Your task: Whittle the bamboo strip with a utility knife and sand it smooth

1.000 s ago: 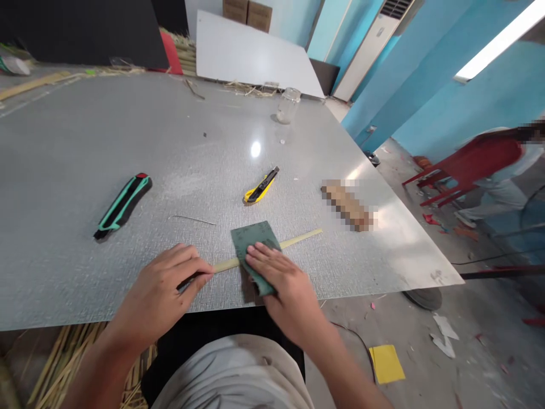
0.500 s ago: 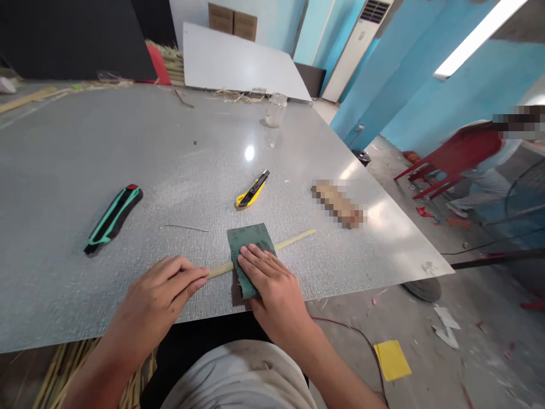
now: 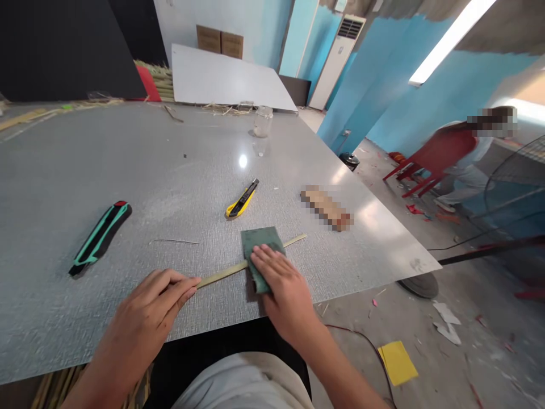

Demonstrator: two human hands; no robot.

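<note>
A thin pale bamboo strip [image 3: 221, 272] lies across the near part of the grey table [image 3: 128, 170]. My left hand [image 3: 149, 307] pins its near end down with the fingertips. My right hand [image 3: 283, 284] lies flat on a green sheet of sandpaper [image 3: 259, 241] that covers the middle of the strip. The strip's far end pokes out beyond the sandpaper to the right.
A yellow utility knife [image 3: 242, 200] and a green-and-black cutter [image 3: 100, 238] lie on the table, with a thin sliver [image 3: 172, 241] between them. A glass jar [image 3: 263, 121] stands further back. A blurred block [image 3: 326, 207] lies right. A person sits by red chairs [image 3: 426, 162].
My right hand slid the sandpaper along the strip, first towards my left hand, then back to the right. More bare strip now shows between my hands. The view has tilted up.
</note>
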